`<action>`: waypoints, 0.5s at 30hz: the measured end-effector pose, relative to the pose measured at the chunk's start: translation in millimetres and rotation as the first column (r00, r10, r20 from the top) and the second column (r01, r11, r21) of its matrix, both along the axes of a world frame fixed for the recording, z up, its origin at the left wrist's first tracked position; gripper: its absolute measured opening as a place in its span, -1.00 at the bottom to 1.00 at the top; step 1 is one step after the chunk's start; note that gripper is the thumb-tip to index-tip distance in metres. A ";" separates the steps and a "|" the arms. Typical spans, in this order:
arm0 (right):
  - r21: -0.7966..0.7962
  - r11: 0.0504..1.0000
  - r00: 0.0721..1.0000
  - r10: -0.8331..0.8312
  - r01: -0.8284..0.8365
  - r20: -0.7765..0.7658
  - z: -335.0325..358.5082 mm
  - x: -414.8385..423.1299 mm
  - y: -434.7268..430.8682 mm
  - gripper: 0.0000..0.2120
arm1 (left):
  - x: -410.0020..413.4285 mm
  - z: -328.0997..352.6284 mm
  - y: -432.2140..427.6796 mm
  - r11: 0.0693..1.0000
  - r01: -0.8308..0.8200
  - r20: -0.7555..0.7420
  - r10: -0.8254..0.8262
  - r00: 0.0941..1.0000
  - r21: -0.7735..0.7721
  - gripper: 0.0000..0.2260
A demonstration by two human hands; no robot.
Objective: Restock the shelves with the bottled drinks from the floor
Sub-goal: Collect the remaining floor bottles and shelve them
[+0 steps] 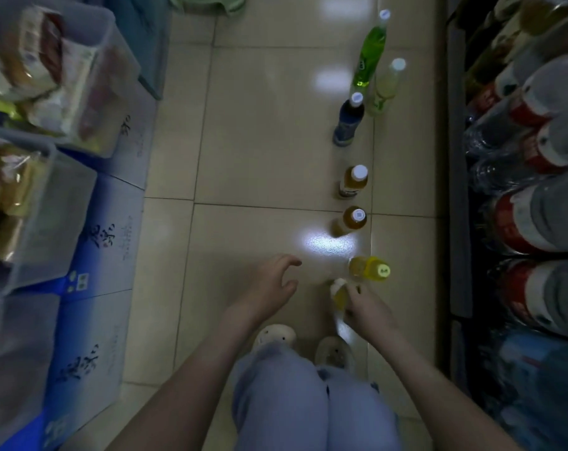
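Observation:
Several bottled drinks stand in a line on the tiled floor along the right side. My right hand (pixel 365 309) grips the nearest one, a yellow bottle with a white cap (pixel 338 292). Just beyond it stands a yellow bottle with a yellow cap (pixel 370 268). Farther off are two amber bottles (pixel 349 221) (pixel 354 181), a dark blue bottle (pixel 349 120), a pale bottle (pixel 386 87) and a tall green bottle (pixel 370 50). My left hand (pixel 269 284) hovers over the floor to the left of the held bottle, fingers loosely spread and holding nothing.
The shelf on the right (pixel 536 203) holds large water bottles with red labels. Blue cartons (pixel 97 288) and clear bins of packaged snacks (pixel 42 76) line the left. My knees and pale shoes (pixel 276 335) are at the bottom centre.

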State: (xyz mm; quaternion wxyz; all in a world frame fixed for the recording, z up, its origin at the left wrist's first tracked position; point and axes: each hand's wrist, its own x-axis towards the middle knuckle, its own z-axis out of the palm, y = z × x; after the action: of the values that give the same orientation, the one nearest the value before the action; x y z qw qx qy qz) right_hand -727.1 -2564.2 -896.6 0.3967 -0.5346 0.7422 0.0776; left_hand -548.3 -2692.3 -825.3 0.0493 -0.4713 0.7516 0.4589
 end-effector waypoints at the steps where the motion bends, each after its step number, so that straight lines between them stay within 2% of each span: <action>1: -0.008 0.998 0.997 -0.060 0.060 0.047 28.8 -0.5 0.8 -0.49 | 0.0 17.7 0.3 0.999 0.027 0.000 -0.027 1.000 0.026 -0.66; 5: -0.156 0.935 0.924 -0.269 0.318 0.271 176.7 0.7 2.4 -0.58 | -6.0 110.2 3.0 0.965 0.209 0.058 -0.221 0.974 0.161 -0.38; 8: -0.215 0.879 0.855 -0.313 0.426 0.412 302.5 1.2 -2.6 -0.61 | -12.4 193.1 1.4 0.915 0.376 0.031 -0.384 0.923 0.146 -0.19; 10: -0.236 0.839 0.811 -0.341 0.491 0.476 374.8 0.1 -5.6 -0.63 | -12.9 245.2 -3.7 0.904 0.406 -0.016 -0.407 0.913 0.133 -0.22; 12: -0.276 0.770 0.758 -0.377 0.576 0.532 428.5 -1.9 -7.7 -0.64 | -12.9 296.2 -10.4 0.915 0.352 -0.072 -0.345 0.936 0.198 -0.37; 15: -0.267 0.592 0.610 -0.509 0.760 0.607 479.5 -3.6 -11.1 -0.68 | -18.0 364.1 -18.3 0.916 0.320 -0.115 -0.301 0.947 0.242 -0.55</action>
State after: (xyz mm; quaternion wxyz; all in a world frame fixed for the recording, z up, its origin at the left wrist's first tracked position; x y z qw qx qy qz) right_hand -730.6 -2575.3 -417.2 0.4101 -0.3067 0.7592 -0.4018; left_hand -566.3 -2710.6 -461.2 0.1540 -0.3180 0.7521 0.5564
